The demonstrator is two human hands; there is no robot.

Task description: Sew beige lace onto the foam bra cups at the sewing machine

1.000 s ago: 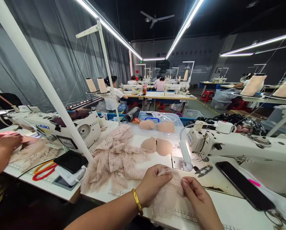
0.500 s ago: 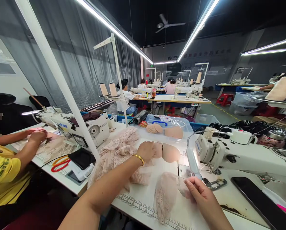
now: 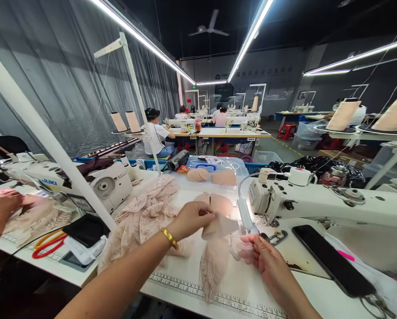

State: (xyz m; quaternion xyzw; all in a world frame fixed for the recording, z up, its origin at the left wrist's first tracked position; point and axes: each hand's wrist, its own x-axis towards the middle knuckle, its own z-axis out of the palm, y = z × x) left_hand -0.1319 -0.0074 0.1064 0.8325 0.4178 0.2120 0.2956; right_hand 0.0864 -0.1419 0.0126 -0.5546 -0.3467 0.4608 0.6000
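Observation:
My left hand (image 3: pixel 194 220), with a gold bangle at its wrist, pinches a thin beige fabric piece (image 3: pixel 220 227) blurred by motion. Lower right, my right hand (image 3: pixel 266 259) grips the edge of a sheer lace piece (image 3: pixel 214 271) between thumb and fingers. The lace lies partly on the white table, just below the beige piece. Behind my left hand rest flat, rounded beige pieces (image 3: pixel 222 203). A crumpled heap of beige lace (image 3: pixel 141 217) lies left of my left hand. The sewing machine's lamp (image 3: pixel 245 217) shines just beyond my right fingers.
A white sewing machine (image 3: pixel 311 197) stands at right, a black phone (image 3: pixel 331 259) before it. Beige stacks (image 3: pixel 198 174) lie on a clear plastic lid. A ruler strip (image 3: pixel 185 285) runs along the front edge. At left are red-handled scissors (image 3: pixel 50 248) and a co-worker's hands (image 3: pixel 1 206).
My left hand has come back from the rounded beige pieces toward my right hand, carrying one piece. My right hand keeps hold of the lace. The view has turned right.

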